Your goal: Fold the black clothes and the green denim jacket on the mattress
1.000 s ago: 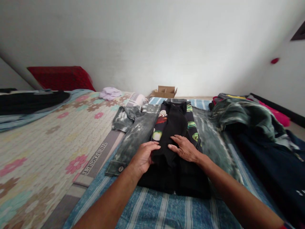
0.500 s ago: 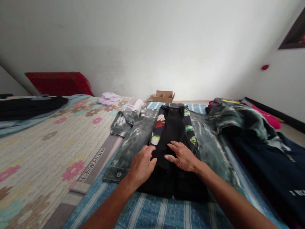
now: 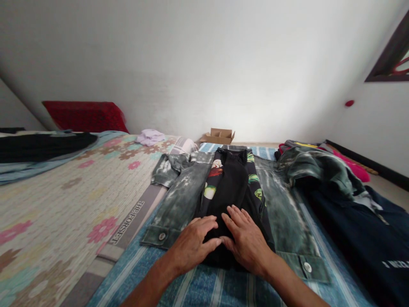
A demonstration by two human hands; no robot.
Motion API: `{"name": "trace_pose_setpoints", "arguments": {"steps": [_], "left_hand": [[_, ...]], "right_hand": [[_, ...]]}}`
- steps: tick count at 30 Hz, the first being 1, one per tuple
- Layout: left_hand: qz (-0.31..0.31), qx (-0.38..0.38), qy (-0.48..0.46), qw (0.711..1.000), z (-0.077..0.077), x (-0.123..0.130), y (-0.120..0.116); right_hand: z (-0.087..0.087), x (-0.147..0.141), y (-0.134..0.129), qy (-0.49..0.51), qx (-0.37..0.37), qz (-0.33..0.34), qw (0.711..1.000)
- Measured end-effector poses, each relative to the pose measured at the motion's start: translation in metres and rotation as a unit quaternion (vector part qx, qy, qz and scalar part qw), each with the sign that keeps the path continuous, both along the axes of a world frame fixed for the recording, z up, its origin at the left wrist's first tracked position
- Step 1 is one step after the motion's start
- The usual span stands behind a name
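A black garment with printed patches (image 3: 233,183) lies folded lengthwise on top of a grey-green washed denim jacket (image 3: 284,209). The jacket is spread out, and its two buttoned cuffs show at either side. My left hand (image 3: 196,244) rests on the lower left of the black garment, fingers loosely extended. On the lower right, my right hand (image 3: 244,236) lies with its fingers stretched out over the fabric. The two thumbs almost meet. Both hands partly hide the garment's lower end.
Blue striped cloth (image 3: 124,281) lies under the jacket. A floral bed cover (image 3: 67,204) spreads to the left, with a lilac cloth (image 3: 150,137) on it. Dark clothes (image 3: 345,230) are heaped on the right. Behind stands a small cardboard box (image 3: 220,135) near the wall.
Both hands have slid toward me along the black garment and come closer together. The right jacket cuff has come into sight. The view has shifted slightly.
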State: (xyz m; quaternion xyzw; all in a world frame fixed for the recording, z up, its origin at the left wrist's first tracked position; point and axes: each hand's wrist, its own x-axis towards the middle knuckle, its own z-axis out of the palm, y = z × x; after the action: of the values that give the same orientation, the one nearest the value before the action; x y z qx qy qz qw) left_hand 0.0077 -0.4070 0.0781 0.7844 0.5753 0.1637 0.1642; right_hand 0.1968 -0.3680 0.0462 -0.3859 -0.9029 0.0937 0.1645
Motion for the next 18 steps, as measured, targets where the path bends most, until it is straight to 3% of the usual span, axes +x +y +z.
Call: {"name": "trace_pose_setpoints", "arguments": {"steps": [8, 12, 18], "left_hand": [[-0.039, -0.007, 0.023, 0.999, -0.011, -0.006, -0.015], [-0.055, -0.02, 0.056, 0.997, -0.011, -0.006, -0.019], [-0.067, 0.021, 0.085, 0.994, -0.022, -0.006, -0.022]], "right_hand": [[-0.029, 0.011, -0.039, -0.014, 0.064, -0.006, 0.998], [-0.038, 0.007, -0.044, -0.041, 0.067, 0.009, 0.997], [-0.043, -0.008, -0.045, -0.078, 0.066, -0.03, 0.994]]}}
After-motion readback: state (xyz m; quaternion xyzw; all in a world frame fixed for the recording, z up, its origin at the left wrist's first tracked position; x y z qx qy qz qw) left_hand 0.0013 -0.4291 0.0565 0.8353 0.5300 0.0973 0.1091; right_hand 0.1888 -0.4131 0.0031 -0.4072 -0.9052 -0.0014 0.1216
